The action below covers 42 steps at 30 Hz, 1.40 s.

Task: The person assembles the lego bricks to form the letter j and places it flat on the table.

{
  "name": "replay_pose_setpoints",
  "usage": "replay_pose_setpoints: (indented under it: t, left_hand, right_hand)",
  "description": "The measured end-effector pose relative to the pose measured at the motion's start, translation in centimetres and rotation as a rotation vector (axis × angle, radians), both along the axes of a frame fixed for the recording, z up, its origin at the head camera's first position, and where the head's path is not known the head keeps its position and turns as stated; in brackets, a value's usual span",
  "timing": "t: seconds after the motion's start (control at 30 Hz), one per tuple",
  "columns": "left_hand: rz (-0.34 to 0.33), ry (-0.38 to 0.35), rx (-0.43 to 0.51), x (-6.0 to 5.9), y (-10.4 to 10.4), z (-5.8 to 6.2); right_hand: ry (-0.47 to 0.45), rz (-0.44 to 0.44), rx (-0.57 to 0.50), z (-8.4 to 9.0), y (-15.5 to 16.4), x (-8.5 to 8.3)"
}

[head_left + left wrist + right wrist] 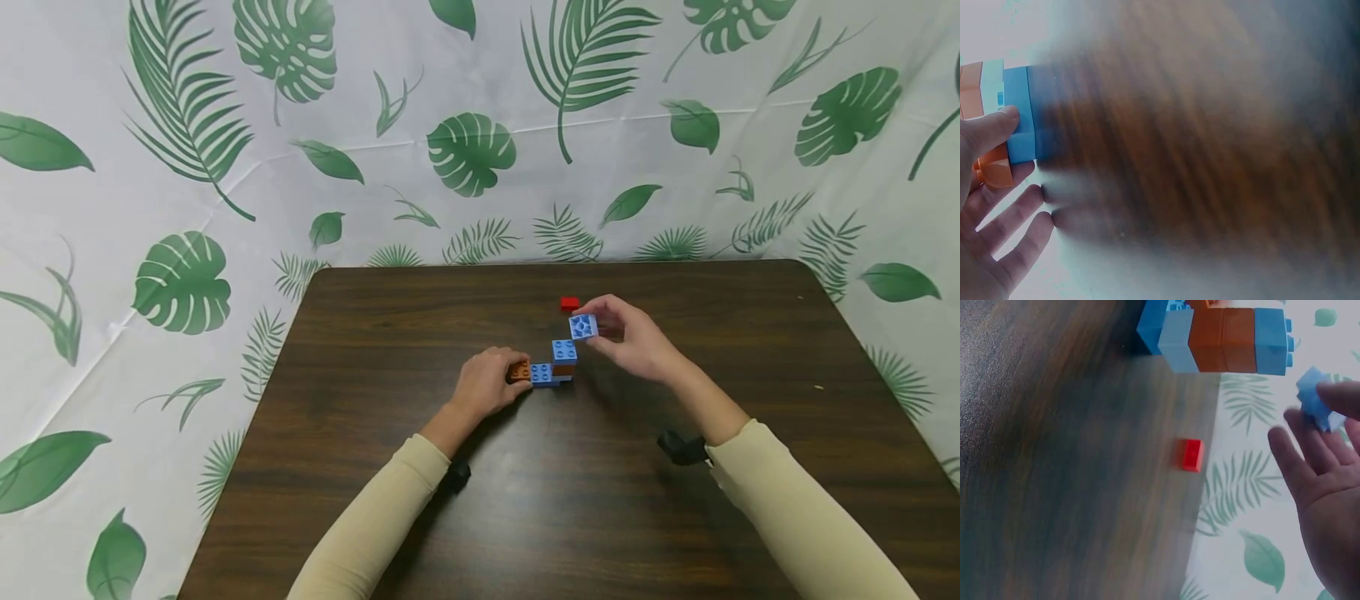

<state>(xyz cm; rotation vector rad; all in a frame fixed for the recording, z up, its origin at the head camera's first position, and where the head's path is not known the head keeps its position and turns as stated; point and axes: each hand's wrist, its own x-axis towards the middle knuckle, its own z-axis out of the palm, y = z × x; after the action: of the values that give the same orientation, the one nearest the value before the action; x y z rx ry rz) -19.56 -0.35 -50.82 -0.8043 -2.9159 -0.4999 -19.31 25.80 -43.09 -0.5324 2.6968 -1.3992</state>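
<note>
A built block structure [564,352] stands on the table, with orange and blue toy bricks stacked into a small tower at its right end. Its low left end has an orange brick [520,371] beside a blue one [541,373]. My left hand [486,382] grips this low end between thumb and fingers; in the left wrist view the thumb lies against the blue brick [1021,125]. Just above and right of the tower, my right hand [636,340] pinches a loose blue brick [582,326], its hollow underside facing the head camera. The right wrist view shows the tower's layers side-on.
A small red brick [570,303] lies on the dark wooden table [420,317] behind the tower, near the right fingertips in the head view. A white cloth with green leaves [405,83] hangs behind the table's far edge.
</note>
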Motion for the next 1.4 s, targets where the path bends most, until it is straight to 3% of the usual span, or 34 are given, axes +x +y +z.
replay_pose_setpoints:
  t: [0.1, 0.27, 0.53, 0.9, 1.4]
  left_hand:
    - [0.003, -0.006, 0.001, 0.0, -0.1, 0.0]
    - [-0.003, -0.005, 0.014, 0.0, -0.2, 0.1]
    - [-0.012, -0.005, 0.02, 0.0, -0.2, 0.2]
    - [-0.003, -0.022, 0.006, -0.1, -0.1, 0.3]
    - [0.0, -0.025, 0.015, 0.0, -0.1, 0.3]
  right_hand:
    - [-0.01, 0.035, -0.023, 0.2, -0.2, 0.2]
    - [0.053, 0.079, -0.01, 0.4, -0.4, 0.3]
    - [0.134, 0.127, 0.092, 0.9, -1.5, 0.7]
    - [0.203, 0.095, 0.304, 1.2, -2.3, 1.6]
    - [0.232, 0.101, 0.329, 0.8, -2.7, 1.9]
